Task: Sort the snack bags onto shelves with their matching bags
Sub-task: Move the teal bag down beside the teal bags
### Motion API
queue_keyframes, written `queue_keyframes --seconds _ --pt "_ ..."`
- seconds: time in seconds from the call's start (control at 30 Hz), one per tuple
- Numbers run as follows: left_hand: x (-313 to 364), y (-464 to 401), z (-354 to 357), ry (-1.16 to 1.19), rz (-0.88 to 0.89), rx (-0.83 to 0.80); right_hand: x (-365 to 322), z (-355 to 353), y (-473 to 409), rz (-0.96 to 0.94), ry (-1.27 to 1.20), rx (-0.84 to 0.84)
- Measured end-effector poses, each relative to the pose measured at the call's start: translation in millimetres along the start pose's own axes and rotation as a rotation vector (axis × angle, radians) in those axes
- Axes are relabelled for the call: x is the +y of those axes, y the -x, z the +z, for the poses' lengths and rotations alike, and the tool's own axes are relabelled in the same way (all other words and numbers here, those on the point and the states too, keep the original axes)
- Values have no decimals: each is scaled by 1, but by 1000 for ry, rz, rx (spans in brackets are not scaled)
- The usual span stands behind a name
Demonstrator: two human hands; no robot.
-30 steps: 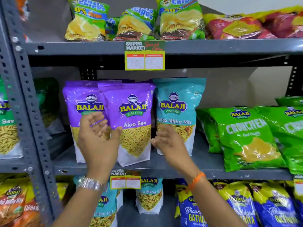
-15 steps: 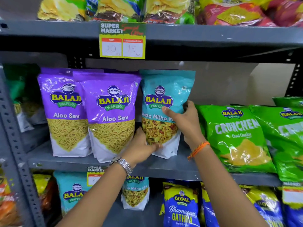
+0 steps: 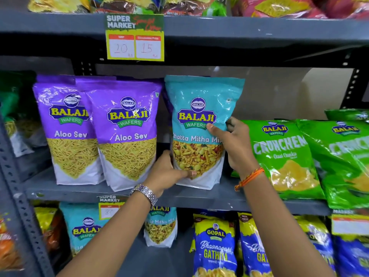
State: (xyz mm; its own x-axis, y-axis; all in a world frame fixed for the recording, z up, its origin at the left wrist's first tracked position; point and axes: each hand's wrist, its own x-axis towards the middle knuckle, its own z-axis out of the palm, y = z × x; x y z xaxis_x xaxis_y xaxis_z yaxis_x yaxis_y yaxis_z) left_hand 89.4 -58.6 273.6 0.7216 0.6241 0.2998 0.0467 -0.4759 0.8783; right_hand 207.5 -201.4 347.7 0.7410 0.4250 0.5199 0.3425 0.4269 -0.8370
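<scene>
Head view: on the middle shelf (image 3: 119, 193) stand two purple Aloo Sev bags (image 3: 127, 134) at 9 o'clock, one teal Khatta Mitha bag (image 3: 199, 124) at centre, and two green Crunchem bags (image 3: 283, 156) at 3 o'clock. The left hand (image 3: 167, 174) clasps the teal bag's lower left edge; the right hand (image 3: 233, 144) pinches its right edge. Bare shelf shows in front of its base. Two matching teal bags (image 3: 159, 226) stand below, at 6 o'clock.

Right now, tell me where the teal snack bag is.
The teal bag stands on the middle shelf, between the purple bags and green bags, gripped by the left hand and right hand.
</scene>
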Motion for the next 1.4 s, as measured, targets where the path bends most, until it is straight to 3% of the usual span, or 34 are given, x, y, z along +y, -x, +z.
queue_keyframes --seconds 0.37,0.77,1.4 --pt "-18 22 12 123 56 75 4 -18 18 10 -9 -67" --pt "-54 121 -28 136 148 181 -10 -7 120 -58 -1 -213" --pt "-241 180 32 51 -366 297 213 14 204 365 159 -305"
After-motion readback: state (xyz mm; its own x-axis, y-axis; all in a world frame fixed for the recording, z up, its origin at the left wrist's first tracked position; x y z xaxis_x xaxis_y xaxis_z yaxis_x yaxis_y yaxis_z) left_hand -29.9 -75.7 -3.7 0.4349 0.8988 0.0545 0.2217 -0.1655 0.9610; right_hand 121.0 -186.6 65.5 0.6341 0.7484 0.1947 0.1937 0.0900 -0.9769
